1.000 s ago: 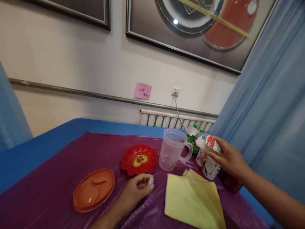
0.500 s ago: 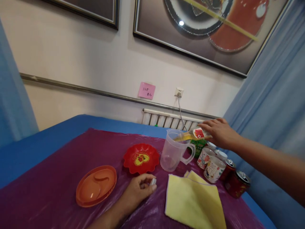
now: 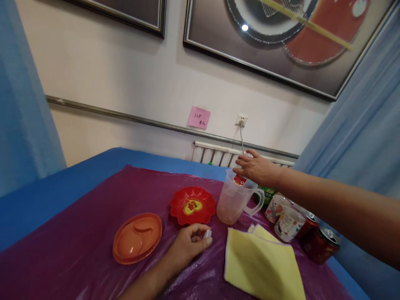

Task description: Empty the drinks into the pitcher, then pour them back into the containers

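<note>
My right hand (image 3: pixel 258 166) grips a bottle with a red label (image 3: pixel 239 179), tipped neck-down into the mouth of a clear plastic measuring jug (image 3: pixel 229 202). A little pale yellowish liquid shows at the jug's bottom. Near the table's front, my left hand (image 3: pixel 190 243) is closed, pinching a small white bottle cap (image 3: pixel 207 234) between thumb and fingers. Just beyond that hand lies a red scalloped plate (image 3: pixel 206 214) with a yellow print. An orange divided dish (image 3: pixel 137 239) rests to its left, and a folded yellow cloth (image 3: pixel 262 262) to its right.
Right of the jug stand two printed jars (image 3: pixel 290 223), a green package (image 3: pixel 267 195) and red drink cans (image 3: pixel 321 246), partly under my right forearm. Purple plastic sheeting (image 3: pixel 103 208) covers the blue table (image 3: pixel 103 160). A radiator (image 3: pixel 218 155) is behind, curtains at both sides.
My right hand has moved left and tilted the bottle from nearly level to steeply neck-down in the jug. Liquid now shows at the jug's bottom. My left hand keeps the cap.
</note>
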{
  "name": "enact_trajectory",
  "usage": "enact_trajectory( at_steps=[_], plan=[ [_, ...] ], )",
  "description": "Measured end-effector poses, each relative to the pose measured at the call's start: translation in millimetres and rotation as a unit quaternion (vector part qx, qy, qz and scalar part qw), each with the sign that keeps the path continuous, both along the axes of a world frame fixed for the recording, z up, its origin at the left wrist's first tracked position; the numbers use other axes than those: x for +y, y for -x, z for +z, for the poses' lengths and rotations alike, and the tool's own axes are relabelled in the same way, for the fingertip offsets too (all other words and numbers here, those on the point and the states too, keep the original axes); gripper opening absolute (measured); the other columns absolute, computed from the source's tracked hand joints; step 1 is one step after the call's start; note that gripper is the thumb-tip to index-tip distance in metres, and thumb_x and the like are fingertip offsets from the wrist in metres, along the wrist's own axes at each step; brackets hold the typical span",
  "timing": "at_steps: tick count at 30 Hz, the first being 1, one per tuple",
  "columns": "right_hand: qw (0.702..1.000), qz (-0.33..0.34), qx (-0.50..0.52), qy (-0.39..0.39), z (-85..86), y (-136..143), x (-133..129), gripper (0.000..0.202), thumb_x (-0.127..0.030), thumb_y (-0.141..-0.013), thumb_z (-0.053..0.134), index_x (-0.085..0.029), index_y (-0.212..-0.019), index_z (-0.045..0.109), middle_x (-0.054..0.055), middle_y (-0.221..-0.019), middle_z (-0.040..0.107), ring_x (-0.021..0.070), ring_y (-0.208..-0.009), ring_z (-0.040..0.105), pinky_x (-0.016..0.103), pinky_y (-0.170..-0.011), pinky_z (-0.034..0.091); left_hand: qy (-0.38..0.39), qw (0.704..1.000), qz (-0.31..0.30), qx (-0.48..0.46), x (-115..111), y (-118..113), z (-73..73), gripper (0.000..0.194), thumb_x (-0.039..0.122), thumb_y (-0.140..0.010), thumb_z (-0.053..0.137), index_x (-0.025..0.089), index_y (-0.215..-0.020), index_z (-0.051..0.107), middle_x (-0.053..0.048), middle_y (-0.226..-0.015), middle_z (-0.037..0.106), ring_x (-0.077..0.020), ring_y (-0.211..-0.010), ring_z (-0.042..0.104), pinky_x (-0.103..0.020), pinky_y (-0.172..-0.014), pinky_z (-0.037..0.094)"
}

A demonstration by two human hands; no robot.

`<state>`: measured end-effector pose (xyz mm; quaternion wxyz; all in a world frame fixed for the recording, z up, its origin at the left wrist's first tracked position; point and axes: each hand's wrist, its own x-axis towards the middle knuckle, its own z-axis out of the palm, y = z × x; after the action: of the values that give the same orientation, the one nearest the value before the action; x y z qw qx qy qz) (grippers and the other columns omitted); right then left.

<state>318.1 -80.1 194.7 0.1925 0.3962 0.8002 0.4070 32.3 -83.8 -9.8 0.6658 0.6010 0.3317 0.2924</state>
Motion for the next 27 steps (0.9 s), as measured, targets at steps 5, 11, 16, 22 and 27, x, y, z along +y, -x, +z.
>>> enact_trajectory(
  at_steps=[5,11,16,22,27],
  plan=[
    [1.0,0.004,-0.01,0.01,-5.7,4.1,-0.3,0.023,-0.017,-0.092,0.058,-0.024,-0.112,0.068,0.01,-0.109,0.068,0.0275,-0.109,0.053,0.048,-0.103,0.027,-0.008,1.0,-0.012,-0.008,0.3,0.5,-1.0,0.043,0.041,-0.061,0.082,0.015,-0.094,0.071,-0.003,-0.085,0.07,-0.0129,-0.068,0.056,-0.026,-0.067,0.044],
    [1.0,0.013,-0.003,0.009,-9.0,4.7,-5.0,0.023,-0.015,-0.093,0.056,-0.023,-0.111,0.069,0.011,-0.112,0.069,0.0276,-0.11,0.053,0.049,-0.104,0.028,-0.011,1.0,-0.011,-0.007,-0.1,1.3,0.6,0.045,0.045,-0.06,0.082,0.016,-0.093,0.072,-0.003,-0.085,0.07,-0.0143,-0.07,0.056,-0.026,-0.067,0.044],
    [1.0,0.015,0.008,0.008,-13.0,0.5,-4.9,0.025,-0.014,-0.094,0.054,-0.024,-0.11,0.071,0.01,-0.111,0.069,0.0272,-0.111,0.054,0.05,-0.106,0.029,-0.012,1.0,-0.008,-0.013,-2.5,2.2,4.5,0.042,0.043,-0.061,0.082,0.017,-0.093,0.073,-0.003,-0.084,0.07,-0.014,-0.069,0.056,-0.026,-0.066,0.043],
    [0.999,0.034,0.027,0.002,-15.2,-4.7,-4.3,0.024,-0.012,-0.091,0.058,-0.023,-0.108,0.071,0.011,-0.115,0.069,0.0279,-0.116,0.053,0.051,-0.109,0.027,-0.012,1.0,-0.005,-0.014,-1.8,2.7,5.6,0.042,0.043,-0.062,0.083,0.016,-0.092,0.073,-0.003,-0.083,0.07,-0.0146,-0.071,0.057,-0.026,-0.068,0.044],
    [0.999,0.003,0.036,-0.026,-12.0,-6.5,-14.9,0.038,-0.009,-0.086,0.059,-0.02,-0.122,0.066,0.015,-0.127,0.065,0.031,-0.123,0.051,0.053,-0.111,0.024,-0.006,1.0,-0.003,-0.031,1.8,1.9,-0.7,0.047,0.046,-0.061,0.085,0.016,-0.095,0.073,-0.003,-0.087,0.071,-0.0144,-0.072,0.058,-0.026,-0.069,0.045]
  ],
)
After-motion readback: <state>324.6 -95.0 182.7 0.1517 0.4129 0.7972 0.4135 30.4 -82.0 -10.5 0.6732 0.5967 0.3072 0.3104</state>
